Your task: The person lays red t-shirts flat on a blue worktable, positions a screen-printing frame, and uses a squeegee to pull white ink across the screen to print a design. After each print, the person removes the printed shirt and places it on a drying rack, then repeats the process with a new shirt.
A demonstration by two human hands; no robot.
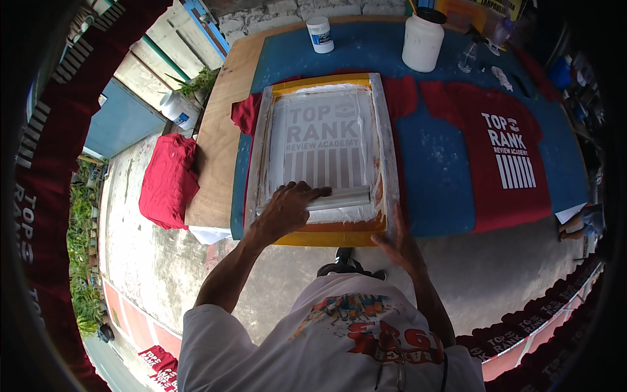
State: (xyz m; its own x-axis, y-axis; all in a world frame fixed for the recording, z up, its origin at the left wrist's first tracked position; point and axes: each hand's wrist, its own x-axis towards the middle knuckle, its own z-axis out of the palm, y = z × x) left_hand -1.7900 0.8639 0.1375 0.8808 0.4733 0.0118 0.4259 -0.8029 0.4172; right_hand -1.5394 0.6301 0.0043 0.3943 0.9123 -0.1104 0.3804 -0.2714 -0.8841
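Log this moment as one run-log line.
left hand: grips squeegee | right hand: steadies printing screen frame | under frame: red shirt | beside: printed red shirt

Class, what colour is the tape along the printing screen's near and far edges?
Yellow tape, clearest in the head view.

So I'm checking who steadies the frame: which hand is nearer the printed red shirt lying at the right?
Right. The right hand rests on the screen frame's near right corner, toward the printed red shirt; the left hand grips the squeegee, farther away.
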